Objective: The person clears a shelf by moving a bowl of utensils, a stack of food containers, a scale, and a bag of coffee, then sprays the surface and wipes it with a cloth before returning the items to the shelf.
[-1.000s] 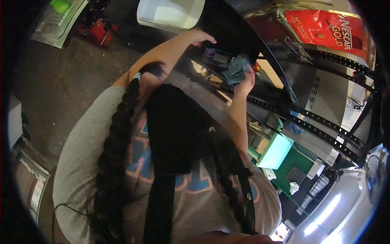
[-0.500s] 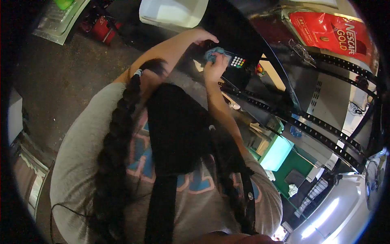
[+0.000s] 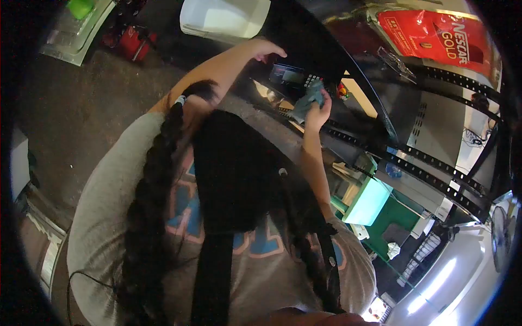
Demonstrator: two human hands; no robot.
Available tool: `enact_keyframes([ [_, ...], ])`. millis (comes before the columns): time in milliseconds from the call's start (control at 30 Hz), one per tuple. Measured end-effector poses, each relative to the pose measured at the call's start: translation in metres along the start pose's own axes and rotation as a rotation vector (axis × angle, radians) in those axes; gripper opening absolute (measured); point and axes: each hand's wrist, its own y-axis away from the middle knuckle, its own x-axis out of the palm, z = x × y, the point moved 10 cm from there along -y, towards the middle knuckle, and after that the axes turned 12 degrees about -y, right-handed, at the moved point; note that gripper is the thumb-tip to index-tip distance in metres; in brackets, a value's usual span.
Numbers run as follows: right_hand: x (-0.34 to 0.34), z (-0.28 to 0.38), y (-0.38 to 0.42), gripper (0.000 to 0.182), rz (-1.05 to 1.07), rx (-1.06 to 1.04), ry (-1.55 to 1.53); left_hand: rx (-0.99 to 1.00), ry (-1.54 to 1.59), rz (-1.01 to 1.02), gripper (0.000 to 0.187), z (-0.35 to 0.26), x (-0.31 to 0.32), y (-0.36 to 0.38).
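A dark card payment terminal [image 3: 288,76] with a small screen and a keypad of pale keys sits at the upper middle, over a black surface. My left hand [image 3: 266,50] is at its upper left end, with one finger stretched along the dark edge and the others curled. The grip there is partly lost in shadow. Bunched in my right hand [image 3: 319,113] is a blue-green cloth [image 3: 309,101]. Part of the cloth overlaps the lower edge of the keypad, and a loose end hangs down to the left.
Beyond my left hand stands a white plastic tub [image 3: 224,19]. A red Nescafé Gold bag [image 3: 429,35] lies at the upper right, near black perforated metal rails [image 3: 429,163]. A red object [image 3: 134,43] is at the upper left above the dark floor [image 3: 109,103].
My right hand has moved right and down with the cloth, from the terminal's screen to its keypad, uncovering the screen. My left hand stays at the terminal's end. The view has shifted slightly.
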Motion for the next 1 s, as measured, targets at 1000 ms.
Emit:
enact_keyframes([
  [1000,0.110,0.018,0.024,0.064,-0.153,0.003,0.715,-0.016,0.054,0.057,0.079,0.019,0.017,-0.045],
])
